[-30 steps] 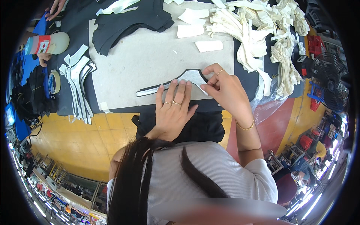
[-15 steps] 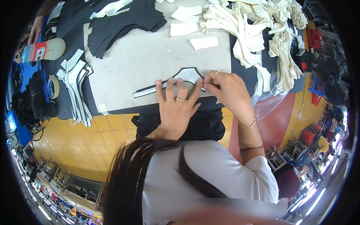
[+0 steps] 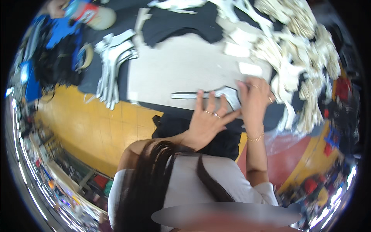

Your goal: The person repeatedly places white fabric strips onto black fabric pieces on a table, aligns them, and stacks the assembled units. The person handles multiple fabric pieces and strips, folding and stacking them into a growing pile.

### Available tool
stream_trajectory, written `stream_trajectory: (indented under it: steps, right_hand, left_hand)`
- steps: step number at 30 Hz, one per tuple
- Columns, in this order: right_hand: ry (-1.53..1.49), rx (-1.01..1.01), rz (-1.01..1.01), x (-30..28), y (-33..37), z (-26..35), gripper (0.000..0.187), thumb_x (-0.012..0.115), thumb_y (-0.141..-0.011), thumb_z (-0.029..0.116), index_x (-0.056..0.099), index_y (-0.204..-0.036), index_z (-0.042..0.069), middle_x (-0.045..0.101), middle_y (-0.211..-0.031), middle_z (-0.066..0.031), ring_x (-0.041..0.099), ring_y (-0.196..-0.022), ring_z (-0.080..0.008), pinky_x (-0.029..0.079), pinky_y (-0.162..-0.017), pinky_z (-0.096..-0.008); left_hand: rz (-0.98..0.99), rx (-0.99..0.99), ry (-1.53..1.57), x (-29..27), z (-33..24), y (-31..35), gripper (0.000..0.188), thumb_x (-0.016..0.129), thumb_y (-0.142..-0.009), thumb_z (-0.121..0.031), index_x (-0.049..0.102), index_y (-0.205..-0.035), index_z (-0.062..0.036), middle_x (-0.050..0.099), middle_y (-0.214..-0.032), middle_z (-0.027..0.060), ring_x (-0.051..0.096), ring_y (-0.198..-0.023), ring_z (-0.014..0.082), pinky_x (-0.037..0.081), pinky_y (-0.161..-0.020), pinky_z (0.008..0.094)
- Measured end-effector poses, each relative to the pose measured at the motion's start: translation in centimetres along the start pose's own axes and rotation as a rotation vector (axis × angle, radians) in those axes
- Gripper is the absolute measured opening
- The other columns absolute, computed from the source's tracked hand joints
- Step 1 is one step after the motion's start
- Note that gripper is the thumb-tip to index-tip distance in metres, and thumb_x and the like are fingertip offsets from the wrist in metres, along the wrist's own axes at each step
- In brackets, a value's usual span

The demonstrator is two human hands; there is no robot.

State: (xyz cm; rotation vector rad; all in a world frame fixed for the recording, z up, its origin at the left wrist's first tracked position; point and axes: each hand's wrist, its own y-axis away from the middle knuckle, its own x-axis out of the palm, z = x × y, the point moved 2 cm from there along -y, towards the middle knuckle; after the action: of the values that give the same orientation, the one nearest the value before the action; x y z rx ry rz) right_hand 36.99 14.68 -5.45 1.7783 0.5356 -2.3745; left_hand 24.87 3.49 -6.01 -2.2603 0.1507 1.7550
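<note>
A slim cut piece [image 3: 231, 95], pale grey with a black border, lies flat on the light grey board [image 3: 162, 69]. Its narrow strip points left and its wider part curves at the right. My left hand [image 3: 208, 120] is open, fingers spread, with the fingertips on the piece's near edge. Beside the wider end is my right hand [image 3: 256, 96], its thumb apart from the bent fingers and nothing visible between them. Motion smears it a little, and it hides the ground under its palm.
Black cut panels [image 3: 181, 25] lie at the far side. A stack of grey strips [image 3: 112, 65] is at left, near a tape roll [image 3: 87, 56] and a bottle [image 3: 96, 16] close to another person's hand [image 3: 57, 8]. Cream fabric strips [image 3: 286, 65] heap up at right.
The view has shifted, so the table sits further right in it. My right hand has come off the piece's right edge, its pinch loosened. My left hand still presses on the piece.
</note>
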Motion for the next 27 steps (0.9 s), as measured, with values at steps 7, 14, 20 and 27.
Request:
stream_trajectory:
  steps: [7,14,20,27]
  right_hand:
    - [-0.233,0.069,0.024,-1.9,0.9,-0.4,0.02,0.071,-0.091,0.02,0.06,-0.099,0.005,0.056,-0.091,-0.0067,0.055,-0.088,-0.0237,0.033,-0.084,-0.0377]
    - [-0.309,0.037,0.043,-2.0,0.5,0.6,0.018,0.073,-0.089,0.019,0.062,-0.093,0.006,0.056,-0.094,-0.0063,0.055,-0.089,-0.0235,0.033,-0.085,-0.0372]
    - [-0.368,0.016,0.087,-2.5,0.4,1.2,0.016,0.074,-0.087,0.019,0.065,-0.091,0.007,0.056,-0.094,-0.005,0.054,-0.089,-0.0224,0.033,-0.086,-0.036]
    - [-0.37,-0.022,0.125,-2.7,0.5,2.0,0.014,0.075,-0.086,0.018,0.066,-0.09,0.008,0.056,-0.093,-0.004,0.055,-0.09,-0.0211,0.032,-0.087,-0.0345]
  left_hand:
    - [-0.047,-0.282,0.203,-2.9,3.7,-1.2,0.061,0.079,-0.078,-0.031,0.056,-0.131,-0.0126,0.05,-0.122,0.0129,0.049,-0.111,0.0319,0.039,-0.095,0.0468]
    - [-0.068,-0.353,0.425,-2.8,5.2,-0.1,0.027,0.074,-0.084,-0.017,0.062,-0.105,-0.0049,0.058,-0.099,0.0093,0.055,-0.096,0.0272,0.041,-0.088,0.0392]
    - [-0.345,-0.64,0.563,-6.5,10.7,2.2,0.022,0.074,-0.087,-0.015,0.068,-0.107,-0.0068,0.064,-0.09,0.0085,0.065,-0.078,0.0219,0.051,-0.071,0.0328]
    - [-0.432,-1.008,-0.238,-10.3,23.1,5.4,0.071,0.086,-0.074,-0.039,0.06,-0.127,0.0022,0.06,-0.12,0.0223,0.061,-0.106,0.0336,0.05,-0.09,0.0395]
